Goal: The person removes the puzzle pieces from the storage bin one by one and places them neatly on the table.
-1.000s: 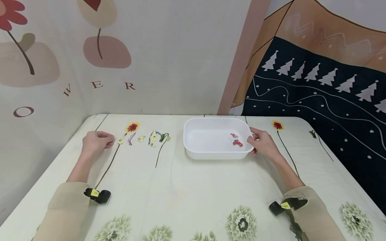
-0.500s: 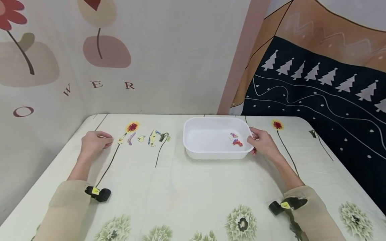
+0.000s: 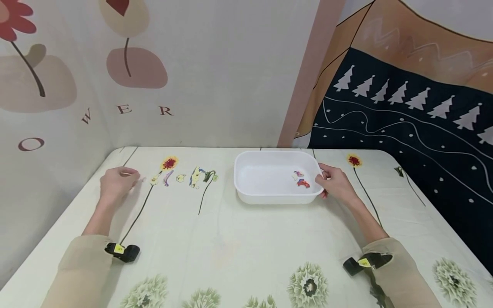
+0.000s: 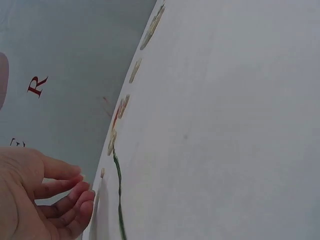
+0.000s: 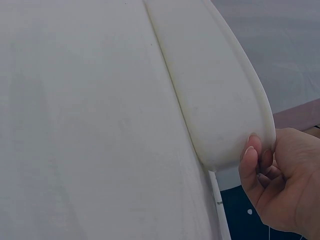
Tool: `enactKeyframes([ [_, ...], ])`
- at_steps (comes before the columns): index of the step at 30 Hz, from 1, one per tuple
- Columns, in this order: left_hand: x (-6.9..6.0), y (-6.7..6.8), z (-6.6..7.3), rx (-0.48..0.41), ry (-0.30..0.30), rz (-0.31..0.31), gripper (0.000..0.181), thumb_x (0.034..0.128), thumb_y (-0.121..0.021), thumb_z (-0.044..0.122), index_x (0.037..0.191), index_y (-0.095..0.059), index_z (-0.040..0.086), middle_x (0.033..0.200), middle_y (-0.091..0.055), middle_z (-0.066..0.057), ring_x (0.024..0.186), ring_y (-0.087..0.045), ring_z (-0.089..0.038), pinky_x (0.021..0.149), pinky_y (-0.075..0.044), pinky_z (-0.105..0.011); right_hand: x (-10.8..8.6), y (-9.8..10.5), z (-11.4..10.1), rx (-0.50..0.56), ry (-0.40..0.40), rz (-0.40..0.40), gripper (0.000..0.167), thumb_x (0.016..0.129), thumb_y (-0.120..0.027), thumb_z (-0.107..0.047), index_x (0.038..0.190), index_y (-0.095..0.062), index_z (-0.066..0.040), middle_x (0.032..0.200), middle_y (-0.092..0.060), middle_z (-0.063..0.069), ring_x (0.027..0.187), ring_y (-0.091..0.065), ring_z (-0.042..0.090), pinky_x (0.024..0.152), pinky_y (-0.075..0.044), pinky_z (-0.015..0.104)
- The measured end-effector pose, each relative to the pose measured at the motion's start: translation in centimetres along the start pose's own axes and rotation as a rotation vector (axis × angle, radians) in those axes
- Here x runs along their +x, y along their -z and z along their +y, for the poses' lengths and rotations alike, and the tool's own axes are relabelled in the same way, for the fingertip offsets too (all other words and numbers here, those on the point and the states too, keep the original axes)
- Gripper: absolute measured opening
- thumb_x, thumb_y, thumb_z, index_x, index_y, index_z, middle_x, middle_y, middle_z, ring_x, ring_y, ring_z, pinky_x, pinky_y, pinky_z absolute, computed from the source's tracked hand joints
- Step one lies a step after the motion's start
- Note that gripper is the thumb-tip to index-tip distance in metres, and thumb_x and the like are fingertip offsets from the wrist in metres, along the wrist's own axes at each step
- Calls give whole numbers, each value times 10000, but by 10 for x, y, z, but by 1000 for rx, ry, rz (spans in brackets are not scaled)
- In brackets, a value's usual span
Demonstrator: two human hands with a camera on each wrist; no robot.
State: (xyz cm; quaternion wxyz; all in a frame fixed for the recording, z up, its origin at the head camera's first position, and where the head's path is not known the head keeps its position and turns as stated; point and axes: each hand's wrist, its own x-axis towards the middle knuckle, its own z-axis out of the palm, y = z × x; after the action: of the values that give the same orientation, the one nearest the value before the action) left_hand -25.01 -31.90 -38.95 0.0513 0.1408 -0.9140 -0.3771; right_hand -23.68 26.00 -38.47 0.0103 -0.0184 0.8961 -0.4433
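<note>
In the head view my left hand (image 3: 119, 186) hovers at the table's left, fingers loosely bent. Just off its fingertips lies a tiny pale pink piece (image 3: 143, 179); the left wrist view shows nothing clearly held between the fingers (image 4: 75, 197). To the right runs a row of small flat cut-out pieces: a yellowish one (image 3: 154, 179), a curved purple one (image 3: 167, 178), a small yellow one (image 3: 180, 177) and a larger yellow-and-blue one (image 3: 195, 177). My right hand (image 3: 336, 182) grips the right rim of a white plastic tray (image 3: 275, 198), thumb inside. Red-and-blue (image 3: 303, 183) and purple-and-yellow (image 3: 298, 174) pieces lie in it.
A pale tablecloth (image 3: 223, 248) with printed flowers and stems covers the table. Behind it hangs a printed curtain (image 3: 215, 85), with a dark tree-patterned cloth (image 3: 389, 115) at the right. Each sleeve carries a black wrist camera (image 3: 123, 251).
My left hand has drawn back a little to the left, and the tiny pink piece now shows beside its fingertips. My right hand and the tray have stayed put.
</note>
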Motion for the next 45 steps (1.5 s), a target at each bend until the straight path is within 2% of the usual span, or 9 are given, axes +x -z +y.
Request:
enactKeyframes([
  [6,-2,-1,15,-21,-55,29,441,1030,-537,291,1289,-606,-59,1187,-643,-298,953,-642,-318,696,-441,-312,-1,0,0,4,-1,1,605,942,-505,-60,1513,-356,79,836,-574,194,498,-590,182,495,-530,272],
  [13,-11,-10,39,-69,-138,1,421,1036,-540,308,1265,-621,-36,1164,-655,-266,967,-674,-334,621,-455,-185,-1,0,-1,7,0,-3,607,946,-506,-62,1517,-351,73,844,-574,194,502,-592,184,497,-533,276],
  [15,-15,-14,47,-91,-162,-9,421,1037,-545,315,1260,-623,-34,1162,-647,-244,1020,-644,-360,634,-457,-189,-1,0,-1,8,2,-4,609,945,-505,-63,1517,-350,75,845,-575,195,500,-594,185,497,-534,277],
  [18,-20,-20,59,-126,-201,-24,414,1032,-561,327,1243,-634,-22,1148,-645,-212,1002,-617,-310,655,-472,-203,-1,0,-1,5,2,-3,608,946,-506,-62,1518,-351,73,847,-576,198,501,-595,185,498,-534,276],
  [22,-26,-30,76,-172,-250,-42,390,1021,-590,330,1224,-655,3,1121,-661,-170,948,-612,-214,699,-483,-195,-1,0,-1,4,-1,1,609,946,-508,-63,1519,-352,68,844,-573,195,502,-594,186,498,-531,273],
  [28,-37,-47,98,-240,-331,-92,340,1020,-612,278,1217,-658,6,1093,-677,-175,857,-633,-86,702,-490,-174,-1,1,-1,2,0,-1,614,942,-508,-63,1519,-346,75,823,-573,184,501,-596,193,499,-531,276],
  [37,-53,-75,125,-296,-446,-177,242,998,-648,218,1157,-692,41,1055,-699,-118,980,-648,-240,765,-499,-239,-1,1,-1,10,-3,-4,615,950,-515,-70,1523,-341,71,828,-565,168,507,-597,195,503,-534,277],
  [45,-66,-97,151,-338,-517,-247,207,997,-656,189,1138,-694,43,1044,-700,-115,960,-655,-239,800,-533,-290,-1,1,0,11,-3,-7,614,945,-513,-65,1521,-347,71,819,-564,172,504,-598,195,501,-534,280],
])
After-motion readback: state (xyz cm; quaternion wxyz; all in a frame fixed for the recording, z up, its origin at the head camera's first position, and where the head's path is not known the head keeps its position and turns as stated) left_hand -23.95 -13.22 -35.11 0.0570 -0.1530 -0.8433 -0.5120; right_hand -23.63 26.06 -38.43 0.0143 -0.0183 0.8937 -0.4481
